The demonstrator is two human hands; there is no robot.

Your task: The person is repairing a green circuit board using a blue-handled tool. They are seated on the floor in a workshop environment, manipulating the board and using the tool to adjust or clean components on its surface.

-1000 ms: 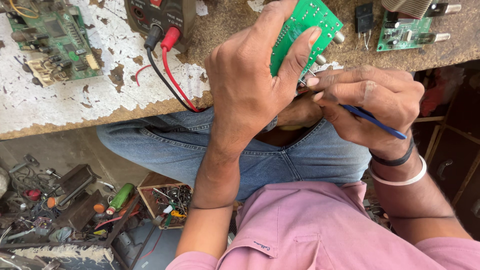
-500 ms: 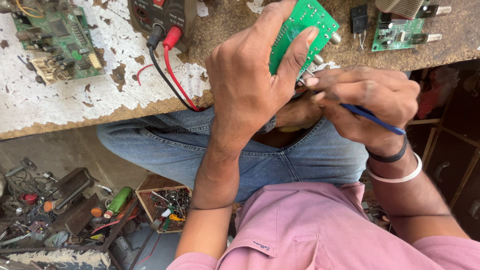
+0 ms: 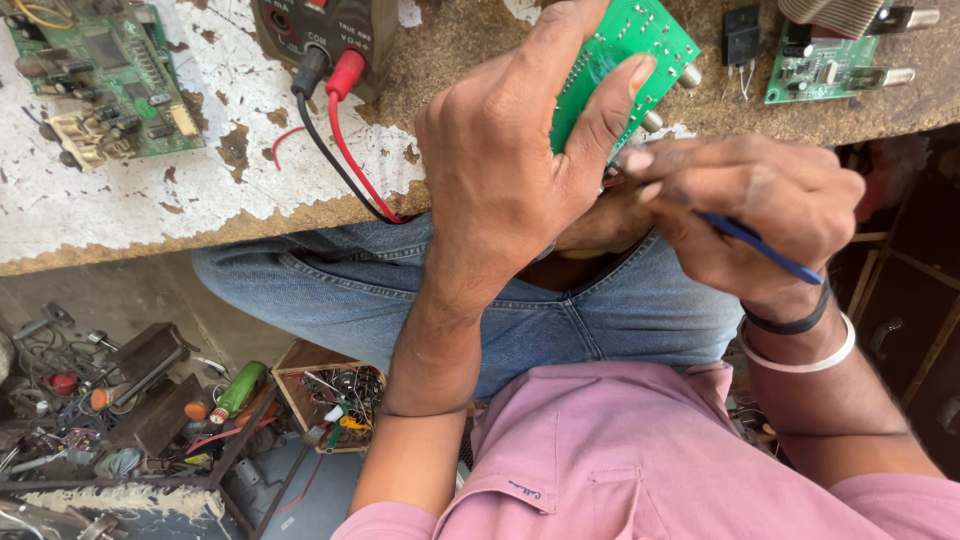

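Your left hand (image 3: 500,170) is wrapped around a green circuit board (image 3: 625,50), thumb pressed on its face and fingers curled behind it, holding it up over the edge of the worn bench (image 3: 200,200). The hand covers much of the board, so only its upper right part and two silver parts at its edge show. Your right hand (image 3: 760,210) is closed on a thin blue-handled tool (image 3: 760,245); its tip is hidden between your fingertips and the board, so you cannot tell whether it touches. On the bench, another circuit board (image 3: 100,80) lies at the left, a meter (image 3: 320,30) with red and black leads is cut off at the top, and a small green board (image 3: 820,65) sits at the right. Below, a cluttered tray of parts (image 3: 330,395) is hard to make out.
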